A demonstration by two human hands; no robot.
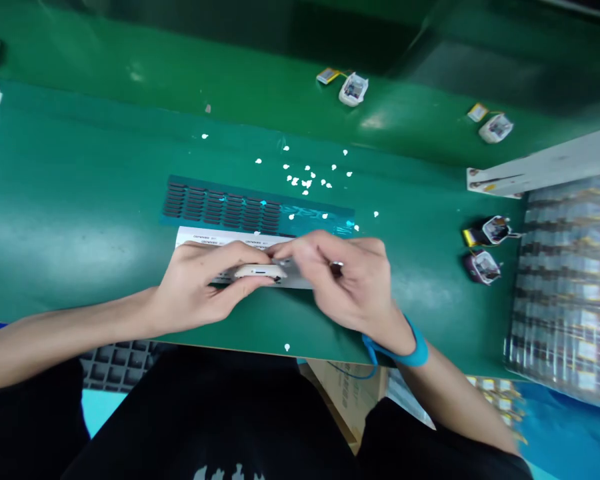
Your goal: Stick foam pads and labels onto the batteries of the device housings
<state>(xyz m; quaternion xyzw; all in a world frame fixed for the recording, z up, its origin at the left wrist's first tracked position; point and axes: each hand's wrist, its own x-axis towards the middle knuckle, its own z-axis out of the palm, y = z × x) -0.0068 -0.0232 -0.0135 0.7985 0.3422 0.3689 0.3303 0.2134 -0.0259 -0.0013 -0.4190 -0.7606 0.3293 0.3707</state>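
Note:
My left hand pinches a small white electronic device housing between thumb and fingers, its narrow slotted edge facing me. Against the far right end of the housing are the fingertips of my right hand, curled closed. A small dark tip shows between those fingers; the rest of it is hidden. Beneath both hands lies a white printed sheet. Just beyond it is a bluish film strip bearing rows of dark small pieces.
Several small white round tabs are scattered over the green table. Opened devices with batteries lie at the back, others at the right. A stack of clear trays stands at the right edge. A blue wrist strap trails a cord.

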